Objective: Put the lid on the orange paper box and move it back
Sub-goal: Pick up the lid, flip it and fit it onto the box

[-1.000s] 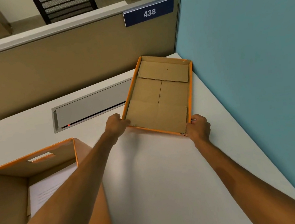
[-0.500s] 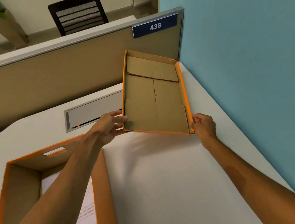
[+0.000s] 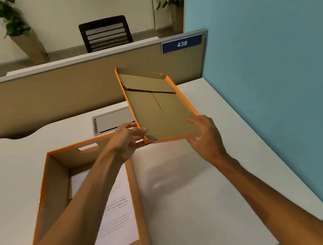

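A white surface (image 3: 187, 191) fills the lower part of the view, bounded on the right by a pale blue wall (image 3: 273, 65) and at the back by a tan partition (image 3: 49, 100).

Nearest the camera, at the lower left, the orange paper box (image 3: 138, 208) stands open on the surface, its brown inside showing. Printed sheets of paper (image 3: 115, 212) lie flat on its bottom, and a handle slot is cut in its far wall. The person's left forearm crosses above the open box.

Farther out, both hands hold the lid (image 3: 159, 110) in the air above the surface, to the right of and beyond the box, apart from it. The lid is turned with its brown hollow side toward the camera and tilted, its far end raised. The left hand (image 3: 127, 140) pinches the lid's near left corner between thumb and fingers. The right hand (image 3: 205, 137) grips the near right corner, with the thumb lying on the inner face.

Behind the lid, a grey metal cable hatch (image 3: 112, 121) is set into the surface. On the partition's upper right is a blue plate (image 3: 181, 43) reading 438. Beyond it stand a black chair (image 3: 105, 33) and two potted plants (image 3: 16, 28).
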